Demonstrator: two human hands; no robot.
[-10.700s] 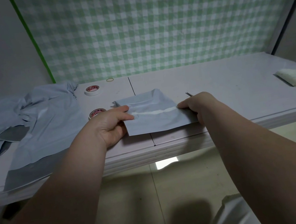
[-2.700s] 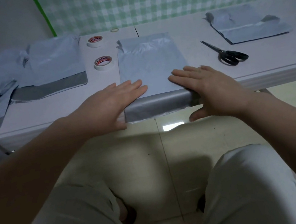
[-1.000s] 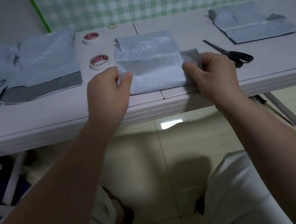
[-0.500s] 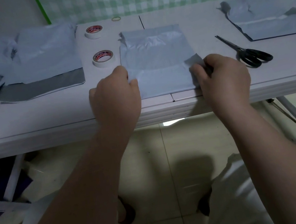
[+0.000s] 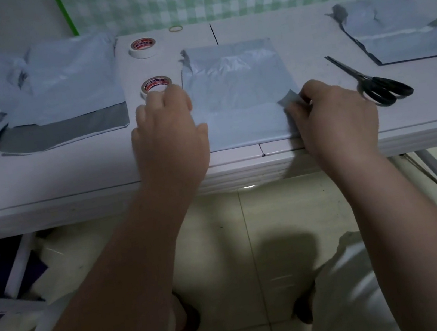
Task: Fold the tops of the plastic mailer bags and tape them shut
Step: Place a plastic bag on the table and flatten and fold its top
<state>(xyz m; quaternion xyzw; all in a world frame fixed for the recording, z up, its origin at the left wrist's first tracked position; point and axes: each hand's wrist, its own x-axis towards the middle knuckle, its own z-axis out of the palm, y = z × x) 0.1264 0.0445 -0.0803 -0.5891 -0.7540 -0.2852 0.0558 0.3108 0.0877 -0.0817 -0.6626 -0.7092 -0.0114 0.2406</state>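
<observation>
Mailer bag (image 5: 236, 85) | right hand (image 5: 338, 115) pinches corner | left hand (image 5: 170, 138) at tape roll (image 5: 156, 84), grip unclear | label illegible

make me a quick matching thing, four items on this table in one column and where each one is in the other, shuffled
1 black-handled scissors
2 yellow rubber band
3 nearer white tape roll
4 middle grey plastic mailer bag

a corner pinched by right hand
b just beyond left hand
c far edge of white table
d right of right hand

Pairs: 1d, 2c, 3b, 4a
</observation>
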